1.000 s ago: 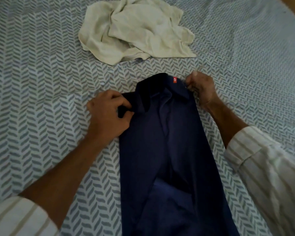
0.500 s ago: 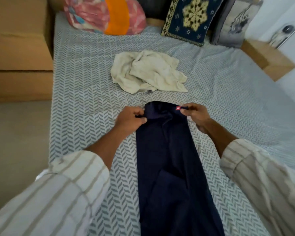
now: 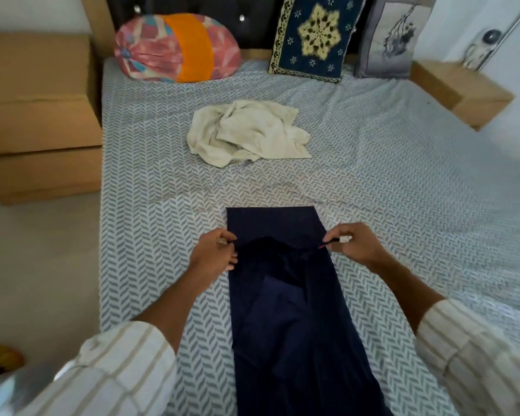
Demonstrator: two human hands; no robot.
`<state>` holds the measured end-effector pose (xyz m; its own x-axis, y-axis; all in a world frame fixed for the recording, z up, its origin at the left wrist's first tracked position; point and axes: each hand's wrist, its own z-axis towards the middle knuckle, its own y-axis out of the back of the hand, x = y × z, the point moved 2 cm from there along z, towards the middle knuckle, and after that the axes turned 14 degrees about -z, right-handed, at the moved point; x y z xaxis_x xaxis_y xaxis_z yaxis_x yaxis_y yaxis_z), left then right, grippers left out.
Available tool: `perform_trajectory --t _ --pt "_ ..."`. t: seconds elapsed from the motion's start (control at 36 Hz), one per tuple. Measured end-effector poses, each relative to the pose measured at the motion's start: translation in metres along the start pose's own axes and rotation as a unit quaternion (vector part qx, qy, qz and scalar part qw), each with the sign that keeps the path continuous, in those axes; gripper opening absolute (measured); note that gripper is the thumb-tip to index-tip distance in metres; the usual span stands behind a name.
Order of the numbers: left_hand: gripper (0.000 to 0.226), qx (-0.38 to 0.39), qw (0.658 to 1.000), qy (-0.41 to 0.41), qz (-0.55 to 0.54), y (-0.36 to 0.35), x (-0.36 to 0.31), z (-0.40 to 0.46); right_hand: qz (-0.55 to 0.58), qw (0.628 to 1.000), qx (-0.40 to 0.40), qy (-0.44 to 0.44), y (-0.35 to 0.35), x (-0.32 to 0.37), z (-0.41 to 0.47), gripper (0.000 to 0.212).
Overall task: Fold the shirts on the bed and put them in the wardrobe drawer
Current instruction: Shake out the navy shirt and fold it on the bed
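A navy blue shirt (image 3: pixel 291 319) lies as a long narrow strip on the patterned bedsheet (image 3: pixel 403 190), its sides folded in. Its far end is doubled back toward me, leaving a straight folded edge at the top. My left hand (image 3: pixel 215 255) pinches the shirt's left collar corner. At the right collar corner, by a small red tag, my right hand (image 3: pixel 354 244) pinches the cloth. A crumpled cream shirt (image 3: pixel 246 133) sits further up the bed, apart from both hands.
A round pink and orange cushion (image 3: pixel 177 52), a dark blue patterned pillow (image 3: pixel 312 34) and a grey pillow (image 3: pixel 394 37) lean at the headboard. Cardboard boxes (image 3: pixel 39 115) stand left of the bed. A wooden bedside shelf (image 3: pixel 460 94) is at the right.
Both hands have pulled the collar end back toward me, folding the shirt's top over itself. The view has widened as my head rose.
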<state>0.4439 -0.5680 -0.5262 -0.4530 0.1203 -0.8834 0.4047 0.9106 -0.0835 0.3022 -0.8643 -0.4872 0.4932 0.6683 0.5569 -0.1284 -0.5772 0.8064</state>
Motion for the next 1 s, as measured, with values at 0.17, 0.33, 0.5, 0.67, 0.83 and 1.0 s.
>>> perform_trajectory --t 0.17,0.33,0.5,0.67,0.83,1.0 --pt "0.019 -0.041 0.989 0.082 -0.114 -0.013 0.007 -0.011 0.187 0.974 -0.014 -0.126 -0.035 -0.031 -0.011 0.021" --pt "0.028 -0.040 0.979 0.145 -0.139 -0.025 0.013 -0.015 0.234 0.947 -0.067 -0.207 -0.049 -0.038 0.000 0.024" --pt "0.023 -0.080 0.973 0.134 -0.168 -0.026 0.022 -0.015 0.221 0.947 -0.024 -0.231 -0.049 -0.040 0.008 0.031" --pt "0.024 -0.071 0.975 0.131 -0.167 -0.025 0.020 -0.022 0.268 0.929 -0.028 -0.255 -0.042 -0.047 0.012 0.018" --pt "0.036 -0.070 0.988 0.124 -0.067 -0.022 0.020 -0.022 0.212 0.951 0.010 -0.226 -0.039 -0.046 0.016 0.015" --pt "0.040 -0.142 0.984 0.005 0.109 -0.012 0.009 0.008 0.201 0.963 0.012 -0.180 -0.031 -0.035 0.051 0.047"
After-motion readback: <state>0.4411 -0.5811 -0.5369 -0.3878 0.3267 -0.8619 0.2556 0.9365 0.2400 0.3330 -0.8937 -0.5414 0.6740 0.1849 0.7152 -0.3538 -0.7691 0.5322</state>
